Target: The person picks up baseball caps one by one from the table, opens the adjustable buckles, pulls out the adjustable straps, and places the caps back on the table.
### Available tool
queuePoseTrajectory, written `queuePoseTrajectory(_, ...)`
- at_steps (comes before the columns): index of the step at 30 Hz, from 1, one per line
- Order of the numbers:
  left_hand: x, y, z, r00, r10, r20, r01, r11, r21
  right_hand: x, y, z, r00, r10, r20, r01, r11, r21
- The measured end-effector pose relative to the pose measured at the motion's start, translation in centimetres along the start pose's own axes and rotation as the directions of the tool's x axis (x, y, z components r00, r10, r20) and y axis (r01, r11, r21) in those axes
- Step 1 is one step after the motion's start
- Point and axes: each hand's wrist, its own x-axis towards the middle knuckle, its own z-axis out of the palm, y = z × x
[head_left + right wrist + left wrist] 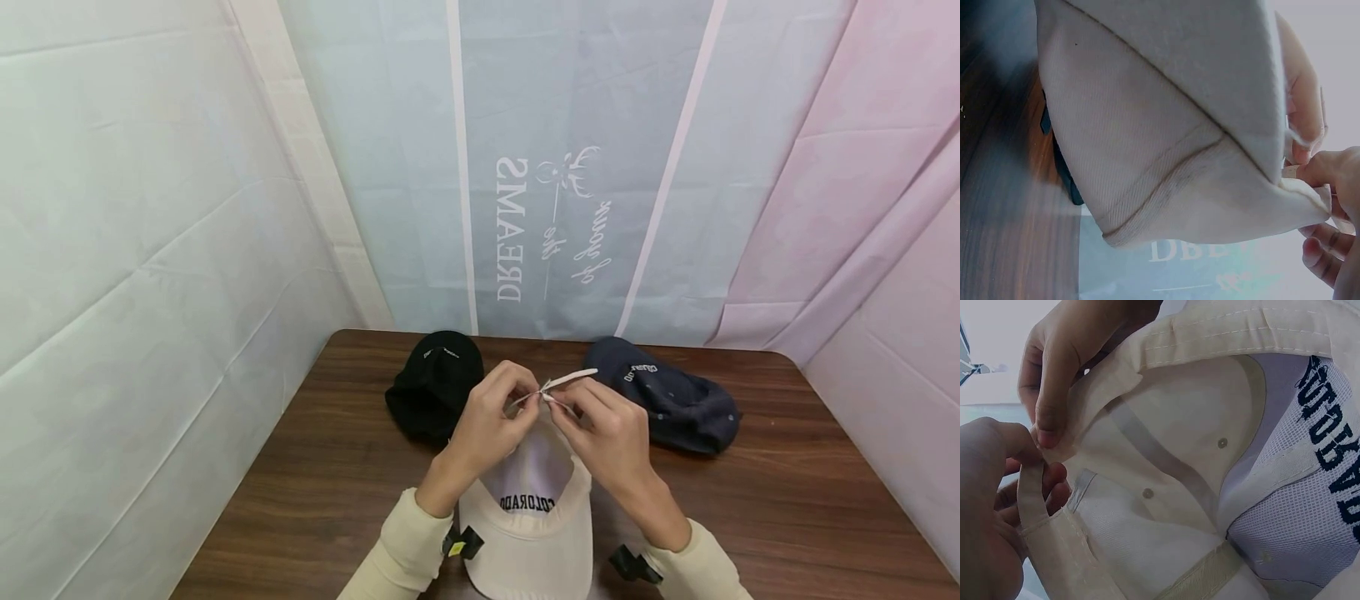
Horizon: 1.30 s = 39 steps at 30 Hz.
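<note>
A cream cap lies in front of the person, its brim toward them and its inner side showing. The word COLORADO shows reversed on the front of it. The left hand pinches one end of the cap's back strap between thumb and fingers. With thumb and fingertips the right hand grips the other end, close against the left. A loose strap end sticks up past the right fingers. In the left wrist view the strap passes between the fingers; the fastening itself is partly hidden.
A black cap sits at the back left of the brown wooden table. On the right, behind the right hand, is a navy cap. A printed cloth backdrop hangs behind the table, with pale cloth on both sides.
</note>
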Motion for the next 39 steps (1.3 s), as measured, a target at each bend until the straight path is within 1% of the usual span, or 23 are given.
queuePoseTrajectory(6, 0.01, 0.16, -0.14, 1.000, -0.009, 0.008, 0.009, 1.000, 0.005, -0.08, -0.10, 0.10, 1.000, -0.005, 0.009, 0.005, 1.000, -0.021)
queuePoseTrajectory(13, -0.01, 0.16, -0.17, 1.000, -0.009, 0.006, 0.009, 1.000, 0.008, -0.09, -0.12, 0.15, 1.000, -0.006, 0.013, 0.006, 1.000, -0.020)
queuePoseTrajectory(26, -0.12, 0.12, -0.28, 0.999, -0.032, 0.015, 0.032, 0.999, -0.010, 0.09, -0.06, 0.09, 1.000, -0.014, 0.008, 0.014, 1.000, -0.020)
queuePoseTrajectory(39, -0.33, -0.24, -0.70, 0.999, -0.040, 0.000, 0.040, 0.999, 0.003, 0.22, 0.27, -0.16, 1.000, -0.013, 0.007, 0.013, 1.000, -0.019)
